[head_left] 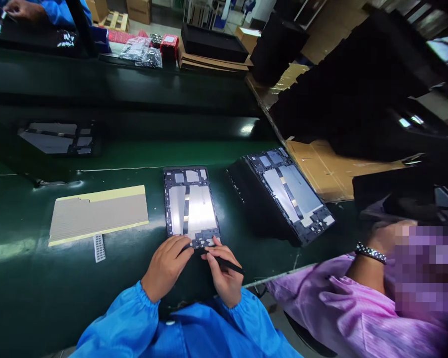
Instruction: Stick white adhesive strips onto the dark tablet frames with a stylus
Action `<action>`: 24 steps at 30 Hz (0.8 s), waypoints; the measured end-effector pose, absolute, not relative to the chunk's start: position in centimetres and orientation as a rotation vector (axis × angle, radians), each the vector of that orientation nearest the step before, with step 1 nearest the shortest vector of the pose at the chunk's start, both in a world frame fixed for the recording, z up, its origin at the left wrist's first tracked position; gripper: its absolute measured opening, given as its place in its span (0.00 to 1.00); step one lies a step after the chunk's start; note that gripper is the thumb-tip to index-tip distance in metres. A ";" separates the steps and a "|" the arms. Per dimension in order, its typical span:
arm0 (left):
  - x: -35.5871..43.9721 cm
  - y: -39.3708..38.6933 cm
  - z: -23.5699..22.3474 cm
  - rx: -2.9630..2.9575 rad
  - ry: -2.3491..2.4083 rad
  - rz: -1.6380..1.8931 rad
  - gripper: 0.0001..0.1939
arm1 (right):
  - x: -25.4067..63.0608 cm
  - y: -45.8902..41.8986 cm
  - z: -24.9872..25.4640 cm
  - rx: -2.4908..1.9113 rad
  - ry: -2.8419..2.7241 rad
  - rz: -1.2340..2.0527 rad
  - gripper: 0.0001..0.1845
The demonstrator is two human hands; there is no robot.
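An open-backed tablet (199,204) lies flat on the green table in front of me, its inner plates, dark ribbon strip and lower board exposed. My left hand (168,266) has curled fingers gripping its near left corner. Between the fingers of my right hand (224,276) is a slim black pen-like tool (229,264), its tip at the tablet's near edge. Fingertips partly hide that edge, so the exact contact point cannot be made out. To the right stands a leaning stack of similar tablets (287,194).
Left of the tablet lies a grey-and-yellow sheet stack (99,216), with a small white label strip (99,248) beside it. A co-worker's arm (366,278) in a pink sleeve is at right, near cardboard (321,166). Bagged parts (140,49) and a black tray (212,42) sit beyond.
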State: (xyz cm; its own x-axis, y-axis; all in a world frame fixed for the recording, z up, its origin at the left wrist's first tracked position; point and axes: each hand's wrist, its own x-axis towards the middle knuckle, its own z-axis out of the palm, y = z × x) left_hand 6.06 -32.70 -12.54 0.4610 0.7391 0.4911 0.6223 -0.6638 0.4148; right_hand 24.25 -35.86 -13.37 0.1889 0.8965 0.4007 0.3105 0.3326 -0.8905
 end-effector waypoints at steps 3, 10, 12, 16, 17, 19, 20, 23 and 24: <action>6.1 -32.7 -12.6 2.526 1.196 0.970 0.10 | 24.2 -35.8 -13.4 -1.226 -1.364 0.594 0.11; 6.1 -32.6 -12.3 2.523 1.204 0.948 0.11 | 24.2 -35.8 -13.6 -1.244 -1.361 0.604 0.11; 6.1 -32.7 -12.3 2.525 1.204 0.948 0.11 | 24.2 -35.9 -13.7 -1.241 -1.360 0.607 0.11; 6.1 -32.7 -12.4 2.539 1.203 0.952 0.11 | 24.2 -35.8 -13.6 -1.239 -1.355 0.607 0.11; 6.1 -32.7 -12.4 2.545 1.202 0.951 0.11 | 24.2 -35.8 -13.6 -1.241 -1.351 0.604 0.11; 6.1 -32.6 -12.4 2.574 1.190 0.954 0.11 | 24.2 -35.8 -13.5 -1.244 -1.349 0.599 0.11; 6.1 -32.6 -12.5 2.594 1.184 0.956 0.11 | 24.2 -35.8 -13.5 -1.244 -1.349 0.597 0.11; 6.2 -32.7 -12.5 2.653 1.181 0.940 0.12 | 24.2 -35.9 -13.6 -1.240 -1.354 0.606 0.11; 6.2 -32.7 -12.5 2.666 1.186 0.927 0.13 | 24.2 -35.9 -13.7 -1.237 -1.356 0.610 0.11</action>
